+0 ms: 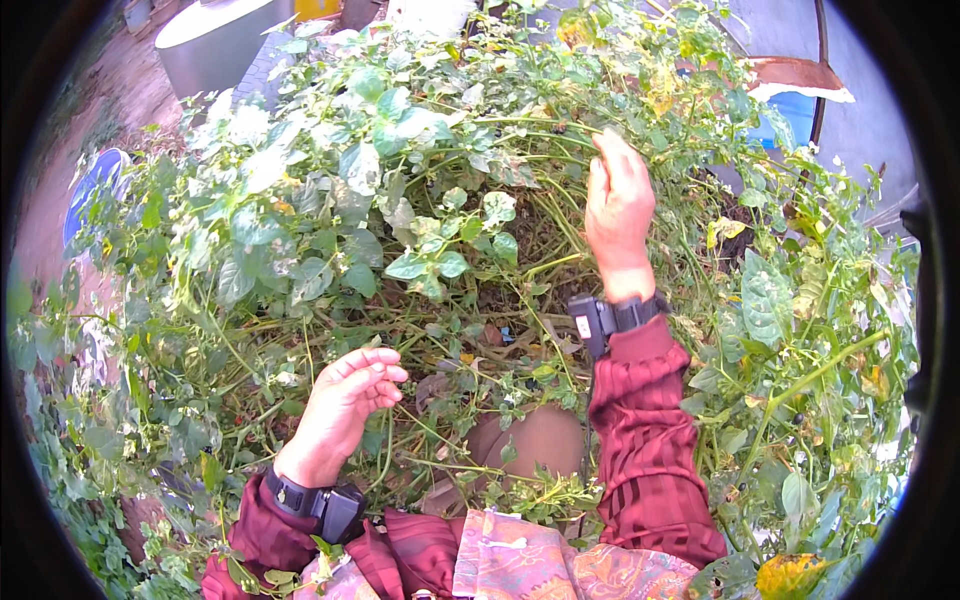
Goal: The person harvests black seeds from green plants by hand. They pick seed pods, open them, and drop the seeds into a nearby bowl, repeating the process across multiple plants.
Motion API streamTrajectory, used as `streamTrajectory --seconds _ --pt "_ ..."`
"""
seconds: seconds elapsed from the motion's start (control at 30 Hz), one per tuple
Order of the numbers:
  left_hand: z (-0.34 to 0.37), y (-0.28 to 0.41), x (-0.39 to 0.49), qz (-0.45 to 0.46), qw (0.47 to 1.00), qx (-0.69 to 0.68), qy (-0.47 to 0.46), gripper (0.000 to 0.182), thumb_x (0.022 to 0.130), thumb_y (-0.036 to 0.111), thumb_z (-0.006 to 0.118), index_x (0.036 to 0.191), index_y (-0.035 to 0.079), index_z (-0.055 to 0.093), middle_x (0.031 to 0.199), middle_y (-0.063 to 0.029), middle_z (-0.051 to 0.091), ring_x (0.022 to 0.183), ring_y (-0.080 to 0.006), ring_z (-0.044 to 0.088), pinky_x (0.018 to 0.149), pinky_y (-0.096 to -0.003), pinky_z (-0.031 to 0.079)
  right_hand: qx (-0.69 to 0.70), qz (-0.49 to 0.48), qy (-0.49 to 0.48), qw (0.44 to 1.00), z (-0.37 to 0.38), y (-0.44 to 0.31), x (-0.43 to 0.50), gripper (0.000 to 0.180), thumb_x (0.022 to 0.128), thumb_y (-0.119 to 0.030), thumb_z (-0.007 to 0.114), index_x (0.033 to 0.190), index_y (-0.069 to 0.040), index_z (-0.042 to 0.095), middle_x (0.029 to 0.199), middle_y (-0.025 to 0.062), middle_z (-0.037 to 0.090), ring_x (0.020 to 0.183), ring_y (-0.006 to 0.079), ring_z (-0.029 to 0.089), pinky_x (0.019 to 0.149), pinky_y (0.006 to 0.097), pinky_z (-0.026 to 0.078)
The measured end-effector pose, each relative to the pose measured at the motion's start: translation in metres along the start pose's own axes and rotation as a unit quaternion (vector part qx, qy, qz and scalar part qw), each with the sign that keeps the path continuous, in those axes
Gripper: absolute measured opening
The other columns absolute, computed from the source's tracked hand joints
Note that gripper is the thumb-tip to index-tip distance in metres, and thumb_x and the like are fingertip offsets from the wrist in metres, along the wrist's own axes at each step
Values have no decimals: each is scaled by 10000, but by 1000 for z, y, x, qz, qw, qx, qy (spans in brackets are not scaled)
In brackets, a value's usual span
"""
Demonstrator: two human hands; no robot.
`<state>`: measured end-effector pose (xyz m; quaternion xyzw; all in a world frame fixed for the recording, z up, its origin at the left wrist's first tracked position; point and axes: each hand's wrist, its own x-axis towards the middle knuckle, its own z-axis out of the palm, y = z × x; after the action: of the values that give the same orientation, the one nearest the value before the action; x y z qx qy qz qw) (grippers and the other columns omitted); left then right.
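Observation:
My right hand (pixel 620 199) reaches up among the green stems of a dense leafy plant (pixel 427 255); its fingertips meet the stems near the top, and whether they grip one cannot be told. Lower left, my left hand (pixel 349 409) is held over the tangled stems with its fingers curled and thumb close to them; the frame does not settle whether something small is between them. Small dark berries (pixel 799 418) hang on the plant at the right. Both wrists carry black strapped devices over or beside dark red sleeves.
A large metal container (pixel 217 56) stands at the upper left, with a blue basin (pixel 96 187) on the ground below it. A blue container (pixel 787 120) is at the upper right by a grey wall (pixel 870 135). Thick stems and foliage surround both arms.

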<state>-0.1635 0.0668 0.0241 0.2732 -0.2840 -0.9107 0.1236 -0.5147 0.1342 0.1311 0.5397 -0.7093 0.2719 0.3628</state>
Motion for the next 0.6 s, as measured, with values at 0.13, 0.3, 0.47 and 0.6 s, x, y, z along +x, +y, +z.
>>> streamTrajectory --seconds 0.13,0.3,0.47,0.6 --pt "0 1 0 -4 1000 12 8 211 881 143 576 1064 40 596 920 -69 672 718 -114 629 688 -249 499 -121 21 -118 985 18 2 29 237 821 -91 577 1055 -87 615 1053 119 614 955 299 597 812 380 499" --pt "1 2 -1 -1 1000 14 2 202 883 146 571 1057 48 598 908 -51 672 706 -102 622 684 -246 493 -153 29 -161 975 11 4 31 163 806 -172 616 963 -132 631 867 92 577 827 298 601 686 418 502" --pt "-5 -3 2 -11 1000 15 6 212 881 153 576 1066 52 598 892 -49 674 700 -103 623 687 -252 498 -158 56 -135 977 -15 8 44 136 806 -215 635 924 -147 638 861 85 594 807 302 605 663 417 492" --pt "-13 -9 6 60 988 -105 -95 257 858 174 597 1047 5 560 992 -119 637 755 -184 620 678 -272 498 -113 61 -78 989 -33 12 48 153 822 -227 638 936 -127 657 883 89 631 797 301 620 672 387 496"
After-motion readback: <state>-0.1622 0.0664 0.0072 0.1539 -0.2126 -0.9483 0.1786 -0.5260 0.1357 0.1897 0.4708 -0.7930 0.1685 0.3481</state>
